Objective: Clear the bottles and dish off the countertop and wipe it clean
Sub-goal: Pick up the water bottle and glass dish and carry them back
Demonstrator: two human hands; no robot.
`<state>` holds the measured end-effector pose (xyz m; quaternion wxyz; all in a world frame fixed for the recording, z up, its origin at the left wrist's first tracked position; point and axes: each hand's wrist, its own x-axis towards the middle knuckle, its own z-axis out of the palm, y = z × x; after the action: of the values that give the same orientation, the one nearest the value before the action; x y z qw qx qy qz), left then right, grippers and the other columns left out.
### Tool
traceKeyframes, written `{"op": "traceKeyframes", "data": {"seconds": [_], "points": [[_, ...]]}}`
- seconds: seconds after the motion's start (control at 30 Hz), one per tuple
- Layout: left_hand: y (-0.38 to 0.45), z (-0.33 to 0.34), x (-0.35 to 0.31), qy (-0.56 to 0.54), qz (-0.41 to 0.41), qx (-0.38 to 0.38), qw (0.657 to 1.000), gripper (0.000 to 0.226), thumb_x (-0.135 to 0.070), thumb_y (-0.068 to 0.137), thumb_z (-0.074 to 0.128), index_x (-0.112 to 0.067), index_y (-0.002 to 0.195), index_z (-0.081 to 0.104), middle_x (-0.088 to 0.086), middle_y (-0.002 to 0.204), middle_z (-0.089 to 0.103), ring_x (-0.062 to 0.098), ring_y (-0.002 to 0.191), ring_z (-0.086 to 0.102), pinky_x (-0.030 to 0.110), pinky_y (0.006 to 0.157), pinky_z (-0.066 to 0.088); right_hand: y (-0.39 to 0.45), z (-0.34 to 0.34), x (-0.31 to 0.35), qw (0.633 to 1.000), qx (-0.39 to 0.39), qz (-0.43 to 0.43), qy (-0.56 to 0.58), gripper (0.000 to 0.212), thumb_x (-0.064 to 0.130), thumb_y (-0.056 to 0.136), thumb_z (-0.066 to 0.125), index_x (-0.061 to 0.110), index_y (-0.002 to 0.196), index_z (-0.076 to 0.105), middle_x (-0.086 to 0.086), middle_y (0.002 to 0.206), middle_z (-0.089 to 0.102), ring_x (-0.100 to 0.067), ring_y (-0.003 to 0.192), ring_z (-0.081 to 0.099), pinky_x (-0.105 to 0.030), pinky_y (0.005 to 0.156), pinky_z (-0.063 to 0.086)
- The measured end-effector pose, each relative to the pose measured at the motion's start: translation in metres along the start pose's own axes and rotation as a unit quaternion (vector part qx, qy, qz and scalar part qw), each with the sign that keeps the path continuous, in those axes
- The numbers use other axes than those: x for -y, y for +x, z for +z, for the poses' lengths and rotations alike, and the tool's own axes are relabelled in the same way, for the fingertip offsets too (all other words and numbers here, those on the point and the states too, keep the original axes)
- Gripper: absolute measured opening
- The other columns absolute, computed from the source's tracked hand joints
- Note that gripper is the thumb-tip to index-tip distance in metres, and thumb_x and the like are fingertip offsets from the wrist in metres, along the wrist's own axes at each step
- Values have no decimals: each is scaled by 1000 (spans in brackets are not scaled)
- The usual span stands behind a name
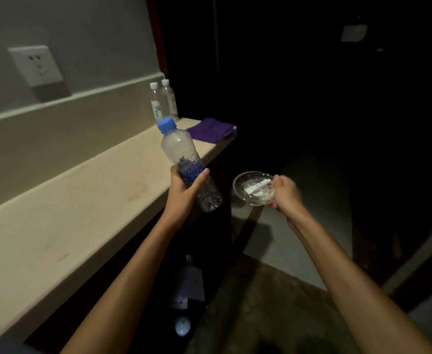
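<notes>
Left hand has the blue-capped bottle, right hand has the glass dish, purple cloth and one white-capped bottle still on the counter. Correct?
Not quite: the head view shows two white-capped bottles at the countertop's far end, not one. The rest holds: left hand grips the blue-capped bottle, right hand holds the glass dish, purple cloth on the counter.

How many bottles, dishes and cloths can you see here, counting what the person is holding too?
Bottles: 3 - blue-capped bottle held in the left hand, two white-capped bottles standing at the countertop's far end
Glass dish: 1, held in the right hand
Purple cloth: 1
Total: 5
</notes>
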<state>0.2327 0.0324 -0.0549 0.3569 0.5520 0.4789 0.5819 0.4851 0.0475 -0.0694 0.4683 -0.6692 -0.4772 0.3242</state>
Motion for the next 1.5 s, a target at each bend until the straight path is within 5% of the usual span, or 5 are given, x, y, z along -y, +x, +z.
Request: {"op": "traceKeyframes", "data": {"seconds": [0.17,0.43,0.8,1.4,1.5], "points": [[110,-20,-7,53,10,-101,993,55,-27,97,72,-6,136,40,-1,119,58,-13,92,62,10,83,52,104,46,47,997,63,-44,-3,38,29,111,36,8,91,59,-6,62,56,-16,46,51,-13,32,33],[271,-96,51,174,-25,-199,964,85,-64,67,81,-26,130,37,9,136,51,22,123,59,49,108,52,226,158,88,984,163,-79,-1,38,30,112,34,6,101,61,-8,69,60,-15,45,51,-15,31,33],[427,-101,102,277,-61,-228,931,69,-34,83,85,-8,131,43,9,130,44,23,117,56,45,107,52,350,251,120,972,219,-85,-1,41,28,112,33,0,99,61,-11,67,59,-3,27,45,-18,33,32],[449,-108,126,342,-104,-348,867,95,-57,74,86,-7,139,39,8,134,34,23,125,43,38,113,44,410,343,148,921,364,-133,-18,40,33,111,33,16,83,57,-3,63,56,-17,48,50,-27,46,37],[430,-116,115,334,-97,-378,858,74,-61,87,72,-6,130,47,8,129,38,25,119,47,41,111,45,402,350,148,917,375,-136,-21,40,34,111,33,16,87,60,-5,70,61,-17,50,52,-27,49,39]]}}
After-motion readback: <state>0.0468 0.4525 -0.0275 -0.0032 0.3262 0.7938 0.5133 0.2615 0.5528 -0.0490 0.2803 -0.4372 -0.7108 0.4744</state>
